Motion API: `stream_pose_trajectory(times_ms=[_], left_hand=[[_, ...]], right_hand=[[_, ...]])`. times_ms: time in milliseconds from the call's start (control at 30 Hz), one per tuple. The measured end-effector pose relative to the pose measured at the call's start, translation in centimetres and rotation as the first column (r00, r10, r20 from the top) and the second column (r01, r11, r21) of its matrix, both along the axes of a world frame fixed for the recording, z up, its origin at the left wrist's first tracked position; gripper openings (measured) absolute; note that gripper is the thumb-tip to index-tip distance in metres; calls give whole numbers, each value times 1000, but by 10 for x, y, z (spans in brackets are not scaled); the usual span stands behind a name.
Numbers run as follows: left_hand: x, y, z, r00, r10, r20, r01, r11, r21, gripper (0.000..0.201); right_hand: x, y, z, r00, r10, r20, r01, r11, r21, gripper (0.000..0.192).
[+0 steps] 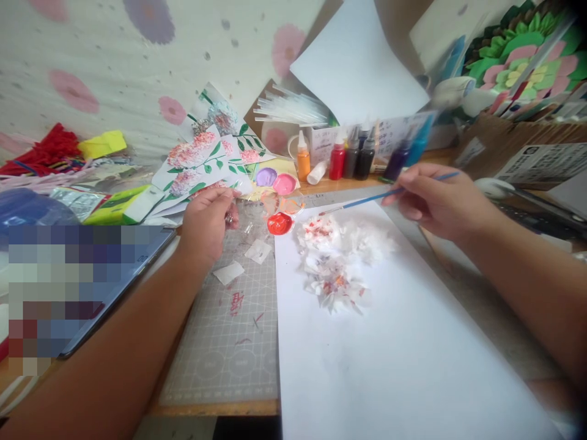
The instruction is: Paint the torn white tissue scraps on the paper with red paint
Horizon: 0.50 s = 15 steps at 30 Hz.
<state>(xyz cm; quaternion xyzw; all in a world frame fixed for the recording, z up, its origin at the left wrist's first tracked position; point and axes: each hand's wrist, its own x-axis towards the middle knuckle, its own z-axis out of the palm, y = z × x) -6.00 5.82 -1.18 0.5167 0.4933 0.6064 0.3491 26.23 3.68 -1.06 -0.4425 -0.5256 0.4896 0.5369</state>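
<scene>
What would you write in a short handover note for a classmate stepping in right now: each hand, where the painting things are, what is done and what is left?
Right hand: pinch grip on the blue paintbrush, tip raised near the red paint cup.
Left hand: on the clear palette, steadying its edge over the cutting mat.
White paper sheet lies on the mat; a crumpled tissue cluster sits on its upper part.
Paint bottles stand behind the palette.
Done: tissue partly dabbed red and orange.
Left: much of the tissue is still white, mainly its right side.
</scene>
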Motion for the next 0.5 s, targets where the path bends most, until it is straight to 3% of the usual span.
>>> stream_pose_trajectory(times_ms=[500], left_hand=[[2,-1,2,1000,-8,-12,7,999,-43,12]], right_hand=[[7,-10,11,996,34,79,-41,995,92,34]])
